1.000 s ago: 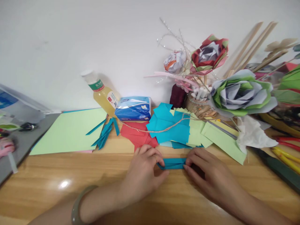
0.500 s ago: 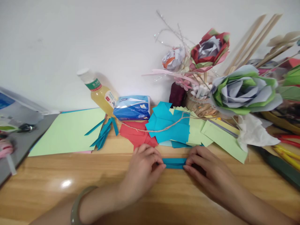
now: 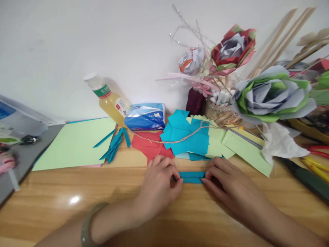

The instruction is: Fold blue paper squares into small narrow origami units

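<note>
A blue paper strip (image 3: 192, 177), with a crease or folded edge running along its length, lies on the wooden table between my hands. My left hand (image 3: 161, 180) pinches its left end between thumb and fingers. At the other end, my right hand (image 3: 223, 180) grips the strip the same way. The strip's two ends are hidden under my fingers. Just beyond my hands lie red paper pieces (image 3: 147, 144) and blue cut paper pieces (image 3: 186, 137), with a twine cord (image 3: 177, 141) across them.
Narrow blue strips (image 3: 114, 145) rest by green paper sheets (image 3: 74, 144) on the left. A drink bottle (image 3: 110, 103) and a tissue pack (image 3: 145, 116) stand near the wall. At right are paper flowers (image 3: 275, 94), green paper pieces (image 3: 248, 152), a crumpled tissue (image 3: 281, 142) and yellow-handled tool (image 3: 316, 168).
The strip's lower part now lies flatter, with a straight line along the middle. Both hands keep their hold and have barely moved. The camera view has shifted slightly.
</note>
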`<state>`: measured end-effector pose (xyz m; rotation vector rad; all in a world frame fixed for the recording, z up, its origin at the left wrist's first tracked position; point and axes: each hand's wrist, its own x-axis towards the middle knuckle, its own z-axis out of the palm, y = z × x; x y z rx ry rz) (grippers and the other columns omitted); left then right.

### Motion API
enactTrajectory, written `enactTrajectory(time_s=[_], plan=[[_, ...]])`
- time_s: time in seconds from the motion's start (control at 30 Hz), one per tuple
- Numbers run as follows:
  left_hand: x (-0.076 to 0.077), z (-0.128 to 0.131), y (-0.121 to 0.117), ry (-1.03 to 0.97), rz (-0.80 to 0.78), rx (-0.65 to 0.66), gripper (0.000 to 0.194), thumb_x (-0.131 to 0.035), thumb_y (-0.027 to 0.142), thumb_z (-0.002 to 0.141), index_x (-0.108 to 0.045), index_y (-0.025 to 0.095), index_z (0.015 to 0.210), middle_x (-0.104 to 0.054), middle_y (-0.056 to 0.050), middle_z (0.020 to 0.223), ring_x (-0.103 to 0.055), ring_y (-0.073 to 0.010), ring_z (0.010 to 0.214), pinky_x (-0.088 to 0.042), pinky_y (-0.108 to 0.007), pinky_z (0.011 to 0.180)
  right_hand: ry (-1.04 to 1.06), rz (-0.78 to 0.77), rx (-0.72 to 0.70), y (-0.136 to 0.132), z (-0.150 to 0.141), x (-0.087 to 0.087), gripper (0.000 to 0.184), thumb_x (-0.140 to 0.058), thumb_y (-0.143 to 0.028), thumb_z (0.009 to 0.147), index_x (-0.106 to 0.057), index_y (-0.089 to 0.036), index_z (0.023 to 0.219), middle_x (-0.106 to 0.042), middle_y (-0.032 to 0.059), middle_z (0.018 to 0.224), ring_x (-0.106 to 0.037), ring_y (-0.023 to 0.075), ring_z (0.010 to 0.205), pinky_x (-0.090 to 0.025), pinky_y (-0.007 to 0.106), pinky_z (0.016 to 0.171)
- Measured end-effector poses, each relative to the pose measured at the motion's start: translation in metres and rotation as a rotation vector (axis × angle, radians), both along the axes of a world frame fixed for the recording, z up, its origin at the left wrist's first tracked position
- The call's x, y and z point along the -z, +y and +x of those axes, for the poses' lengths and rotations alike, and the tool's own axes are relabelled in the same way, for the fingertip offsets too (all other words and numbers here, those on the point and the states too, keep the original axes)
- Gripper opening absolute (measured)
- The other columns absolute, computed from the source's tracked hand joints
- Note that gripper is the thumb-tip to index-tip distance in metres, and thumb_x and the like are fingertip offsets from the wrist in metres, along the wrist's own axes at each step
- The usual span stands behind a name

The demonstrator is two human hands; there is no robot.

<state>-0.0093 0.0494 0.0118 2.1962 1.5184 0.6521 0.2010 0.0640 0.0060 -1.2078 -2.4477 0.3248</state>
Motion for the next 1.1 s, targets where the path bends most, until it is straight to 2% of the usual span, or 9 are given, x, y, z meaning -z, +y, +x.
enactTrajectory(time_s=[0.17,0.3,0.43,0.53,0.63,0.8,0.9,1.0,1.1], plan=[[0.003,0.001,-0.001,0.059,0.007,-0.005,0.010,-0.062,0.013,0.074,-0.054,0.018,0.069,-0.056,-0.002,0.080,-0.047,-0.0215,0.083,-0.042,-0.037,0.072,-0.049,0.027,0.012,-0.001,-0.001,0.002,0.021,-0.043,-0.023,0.087,-0.051,-0.020,0.068,-0.051,0.0045,0.072,-0.052,0.0202,0.067,-0.042,0.032,0.056],[0.002,-0.001,-0.003,0.091,0.034,0.014,0.009,-0.059,0.014,0.075,-0.053,0.017,0.080,-0.054,-0.005,0.089,-0.048,-0.0217,0.084,-0.044,-0.038,0.072,-0.051,0.153,0.015,-0.001,0.000,0.004,0.016,-0.043,-0.023,0.088,-0.054,-0.018,0.077,-0.056,0.0076,0.080,-0.053,0.0216,0.072,-0.045,0.035,0.060],[0.003,-0.006,-0.003,0.152,0.172,0.158,0.019,-0.056,0.013,0.081,-0.057,0.020,0.099,-0.059,-0.005,0.102,-0.049,-0.0215,0.094,-0.043,-0.037,0.078,-0.085,0.339,-0.216,-0.002,0.002,0.001,0.025,-0.038,-0.016,0.091,-0.056,-0.016,0.107,-0.061,0.0088,0.094,-0.055,0.0226,0.088,-0.046,0.038,0.074],[0.007,-0.009,-0.005,0.246,0.355,0.228,0.020,-0.056,0.015,0.084,-0.062,0.024,0.101,-0.064,-0.001,0.093,-0.050,-0.0210,0.093,-0.040,-0.036,0.078,-0.114,0.397,-0.308,-0.004,0.003,-0.002,0.029,-0.033,-0.013,0.092,-0.057,-0.012,0.108,-0.063,0.0086,0.089,-0.057,0.0216,0.085,-0.047,0.037,0.073],[0.011,-0.009,-0.010,0.358,0.529,0.231,0.019,-0.049,0.015,0.088,-0.064,0.020,0.099,-0.067,-0.001,0.090,-0.050,-0.0212,0.095,-0.037,-0.037,0.078,-0.139,0.435,-0.306,-0.006,0.003,-0.002,0.030,-0.032,-0.010,0.090,-0.058,-0.011,0.107,-0.065,0.0095,0.090,-0.059,0.0217,0.084,-0.048,0.036,0.072],[0.009,-0.003,-0.023,0.535,0.671,0.306,0.043,-0.023,0.007,0.093,-0.066,0.010,0.099,-0.067,-0.007,0.101,-0.050,-0.0196,0.104,-0.035,-0.037,0.088,-0.196,0.518,-0.290,-0.012,-0.002,-0.005,0.038,-0.026,-0.002,0.088,-0.062,-0.011,0.098,-0.068,0.0106,0.090,-0.062,0.0219,0.084,-0.049,0.036,0.074],[0.009,0.000,-0.030,0.588,0.724,0.301,0.041,-0.027,0.007,0.090,-0.067,0.009,0.099,-0.067,-0.010,0.105,-0.051,-0.0205,0.108,-0.036,-0.037,0.092,-0.225,0.529,-0.242,-0.019,-0.006,-0.007,0.041,-0.025,-0.004,0.089,-0.064,-0.010,0.096,-0.069,0.0108,0.093,-0.063,0.0230,0.086,-0.050,0.038,0.075],[0.011,0.002,-0.037,0.651,0.743,0.302,0.034,-0.035,0.010,0.086,-0.065,0.006,0.103,-0.065,-0.014,0.109,-0.054,-0.0237,0.108,-0.034,-0.039,0.098,-0.245,0.524,-0.180,-0.024,-0.007,-0.007,0.036,-0.030,-0.017,0.093,-0.064,-0.009,0.100,-0.067,0.0126,0.106,-0.060,0.0260,0.099,-0.049,0.040,0.081],[0.015,0.002,-0.040,0.679,0.739,0.300,0.035,-0.036,0.011,0.085,-0.062,0.002,0.107,-0.065,-0.017,0.109,-0.057,-0.0259,0.107,-0.030,-0.042,0.102,-0.260,0.521,-0.191,-0.026,-0.007,-0.004,0.040,-0.030,-0.027,0.095,-0.061,-0.007,0.109,-0.061,0.0146,0.118,-0.056,0.0256,0.109,-0.049,0.039,0.084]])
